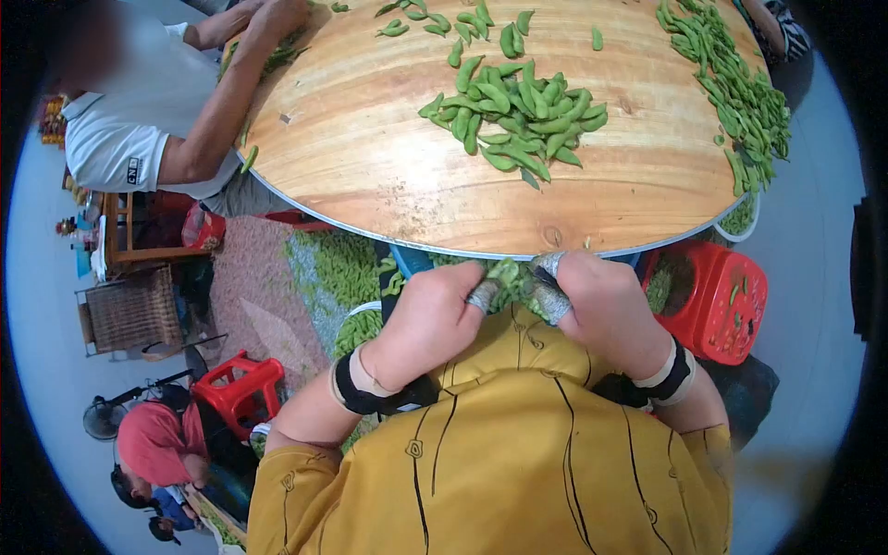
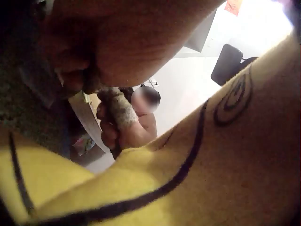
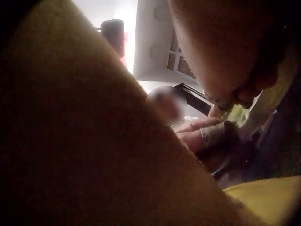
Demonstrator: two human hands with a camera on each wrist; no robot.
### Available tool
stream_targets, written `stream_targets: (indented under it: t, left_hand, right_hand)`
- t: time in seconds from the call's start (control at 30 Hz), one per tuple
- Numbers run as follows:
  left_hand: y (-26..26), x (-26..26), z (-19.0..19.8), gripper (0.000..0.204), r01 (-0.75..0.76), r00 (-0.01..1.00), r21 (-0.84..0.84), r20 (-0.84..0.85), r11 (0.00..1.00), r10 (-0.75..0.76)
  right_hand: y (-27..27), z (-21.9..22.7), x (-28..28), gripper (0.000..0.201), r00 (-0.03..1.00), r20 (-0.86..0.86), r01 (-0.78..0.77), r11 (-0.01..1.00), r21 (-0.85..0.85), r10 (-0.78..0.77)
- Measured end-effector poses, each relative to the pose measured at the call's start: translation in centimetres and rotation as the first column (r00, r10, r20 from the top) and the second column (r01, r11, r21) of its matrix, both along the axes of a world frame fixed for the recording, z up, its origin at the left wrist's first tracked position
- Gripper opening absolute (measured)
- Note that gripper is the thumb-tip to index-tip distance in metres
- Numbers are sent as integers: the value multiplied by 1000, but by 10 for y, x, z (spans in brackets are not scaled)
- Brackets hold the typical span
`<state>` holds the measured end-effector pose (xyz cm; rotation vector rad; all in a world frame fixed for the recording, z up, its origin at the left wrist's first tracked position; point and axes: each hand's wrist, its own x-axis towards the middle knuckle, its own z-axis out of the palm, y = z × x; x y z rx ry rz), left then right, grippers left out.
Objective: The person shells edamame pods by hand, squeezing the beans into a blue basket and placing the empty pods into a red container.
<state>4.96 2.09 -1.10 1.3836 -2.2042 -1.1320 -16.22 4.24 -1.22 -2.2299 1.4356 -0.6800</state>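
At the table's near edge, my left hand (image 1: 427, 319) and right hand (image 1: 610, 301) meet close together in front of the yellow shirt. Between them are green edamame pods (image 1: 505, 281), which the curled fingers and thumbs of both hands grip. Greyish wrapping covers the thumbs (image 1: 555, 303). A loose heap of edamame (image 1: 518, 116) lies on the wooden table (image 1: 370, 176) just beyond. In the left wrist view a wrapped thumb (image 2: 123, 110) shows beyond the dark near hand; the right wrist view is dim, with a bit of green (image 3: 241, 114) by the fingers.
More pods (image 1: 731, 92) line the table's right side, above a white bowl (image 1: 740, 227). A red stool (image 1: 721, 301) stands at right, another red stool (image 1: 239, 393) at lower left. Pods cover the floor (image 1: 342, 264) at left. A person in white (image 1: 139, 120) sits across.
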Motion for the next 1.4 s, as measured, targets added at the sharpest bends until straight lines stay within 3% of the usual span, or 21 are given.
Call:
stream_targets:
  t: [0.13, 0.2, 0.23, 0.27, 0.3, 0.33, 0.4, 0.43, 0.5, 0.6, 0.63, 0.67, 0.7, 0.77, 0.83, 0.9, 0.97, 1.17, 1.3, 1.37, 1.4]
  left_hand:
    - [-1, -8, 6, 8, 158, 986, -122, -35, 980, -163]
    - [-3, -11, 8, 8, 205, 971, -118, -100, 972, -217]
    - [-4, -12, 9, 8, 259, 948, -113, -161, 959, -275]
    - [-6, -12, 9, 8, 294, 937, -110, -165, 950, -309]
    - [-6, -14, 9, 8, 292, 936, -107, -170, 950, -307]
    - [-5, -17, 7, 8, 285, 914, -82, -275, 955, -297]
    - [-5, -19, 5, 8, 284, 881, -56, -380, 957, -283]
    - [-4, -18, 4, 9, 288, 879, -34, -387, 957, -279]
    - [-4, -14, 5, 10, 292, 876, -16, -397, 956, -274]
    - [-5, 13, 10, 13, 271, 918, 29, -310, 962, -249]
    - [-3, 26, 12, 14, 250, 966, 32, -68, 968, -248]
    - [-2, 38, 14, 16, 229, 956, 29, 180, 973, -230]
    - [-2, 48, 16, 17, 210, 886, 23, 418, 978, -200]
    - [-3, 61, 25, 21, 232, 704, 31, 685, 972, -190]
    - [-10, 47, 34, 19, 218, 760, -24, 631, 976, -154]
    - [-22, 19, 43, 14, 129, 951, -317, 309, 940, -26]
    - [-40, -7, 35, 14, 74, 990, -457, 144, 886, -8]
    - [-88, -49, 9, 20, 127, 989, -617, 139, 777, -51]
    - [-95, -52, 9, 19, 56, 998, -596, 29, 801, -48]
    - [-97, -48, 23, 13, -99, 982, -501, -188, 860, 3]
    - [-95, -49, 18, 12, -207, 821, -139, -563, 968, 94]
  right_hand:
    - [-4, -10, 4, 18, 990, 129, -48, 998, -36, 52]
    - [-3, -17, -2, 17, 951, 307, -69, 990, 124, 28]
    - [-3, -13, -4, 17, 953, 303, -73, 989, 125, 32]
    - [-3, -3, -7, 19, 888, 450, -126, 892, 435, -94]
    - [-3, 5, -10, 20, 805, 533, -223, 697, 681, -263]
    - [-4, 10, -11, 20, 807, 528, -221, 695, 684, -264]
    - [-8, 17, -15, 22, 763, 521, -284, 526, 801, -383]
    - [-7, 13, -15, 22, 764, 519, -280, 528, 802, -384]
    - [-7, 2, -13, 20, 825, 556, -211, 855, 473, -104]
    - [-10, -1, -9, 20, 869, 490, -199, 863, 464, -63]
    - [-11, -5, -9, 20, 868, 492, -202, 863, 463, -61]
    - [-12, -10, -9, 22, 894, 445, -216, 918, 333, 48]
    - [-12, -13, -9, 24, 912, 382, -236, 951, 198, 147]
    - [-11, -16, -7, 24, 913, 375, -240, 954, 181, 159]
    - [-9, -16, -4, 21, 946, 310, -153, 974, 168, 95]
    - [-9, -16, -5, 20, 952, 293, -140, 974, 178, 83]
    - [-8, -14, -7, 19, 961, 268, -124, 975, 186, 71]
    - [1, -8, -17, 19, 955, 298, -47, 982, 182, -10]
    - [2, -8, -20, 18, 943, 328, -18, 972, 236, -62]
    - [1, -9, -21, 18, 943, 325, -16, 971, 240, -64]
    - [0, -9, -22, 18, 941, 332, -23, 966, 259, -67]
